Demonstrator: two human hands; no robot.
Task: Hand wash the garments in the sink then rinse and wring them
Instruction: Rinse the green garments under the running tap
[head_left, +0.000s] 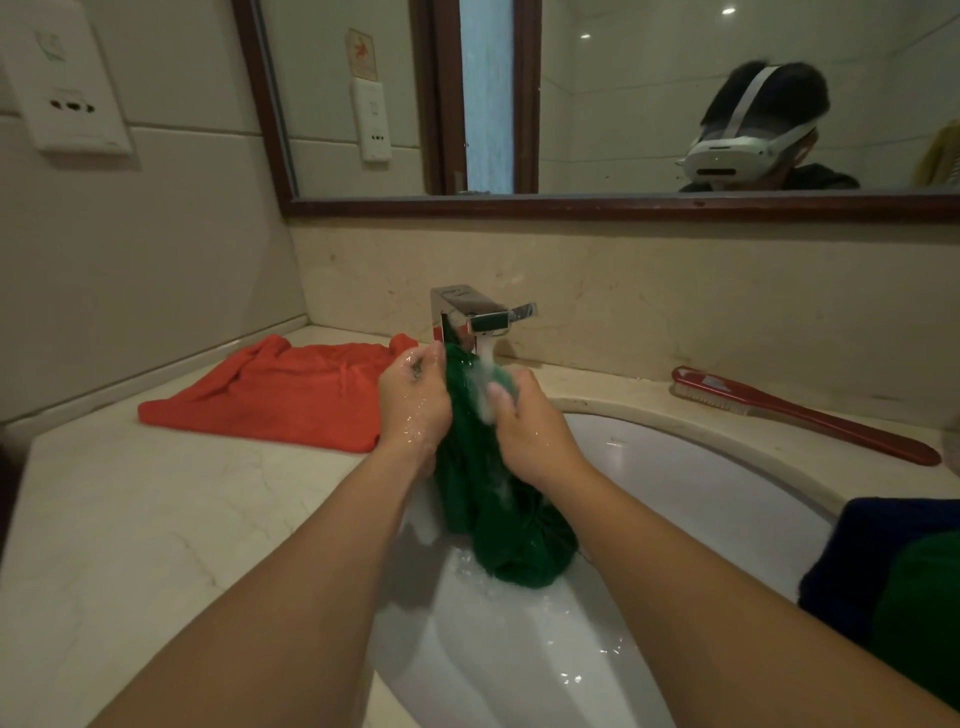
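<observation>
Held the green garment (498, 499) bunched under the faucet's (472, 312) running stream, above the sink (701, 467), with left hand (413, 402) and right hand (524, 431) each clenched round its upper folds. Let its tail hang into the basin. Risked spraying the countertop (156, 519) and the orange garment (270, 395) lying just beside the left hand, by working so near the spout. Probably left the lower bunch poorly rinsed.

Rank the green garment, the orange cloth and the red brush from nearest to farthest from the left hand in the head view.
1. Green garment, gripped by the left hand.
2. Orange cloth, just left on the counter.
3. Red brush, far right on the counter.
</observation>
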